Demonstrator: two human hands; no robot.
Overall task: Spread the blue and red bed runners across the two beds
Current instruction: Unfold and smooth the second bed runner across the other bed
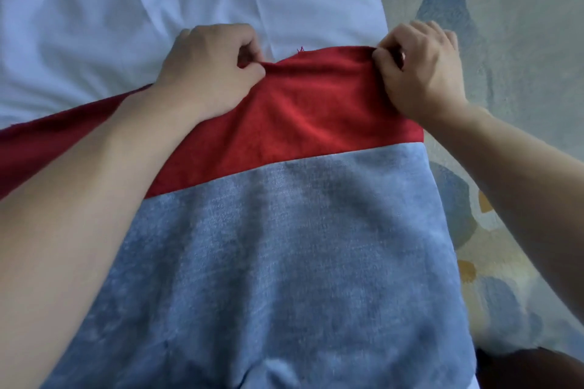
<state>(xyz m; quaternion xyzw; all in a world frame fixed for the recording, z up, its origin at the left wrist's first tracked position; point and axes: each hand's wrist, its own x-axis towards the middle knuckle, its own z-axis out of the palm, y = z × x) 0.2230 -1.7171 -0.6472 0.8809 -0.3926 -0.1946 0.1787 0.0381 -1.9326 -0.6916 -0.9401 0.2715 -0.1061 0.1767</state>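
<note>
the runner, red band above blue, lies over the white bed at frame centre. left hand pinches its far red edge at centre left, fingers curled. right hand grips the same edge at the bed's right side, fingers curled. patterned rug fills the right.

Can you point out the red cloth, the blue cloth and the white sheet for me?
Red cloth (297, 117): head view, middle of the red band between the hands.
Blue cloth (278, 262): head view, centre of the blue panel.
White sheet (126, 9): head view, bare wrinkled area at upper left.
</note>
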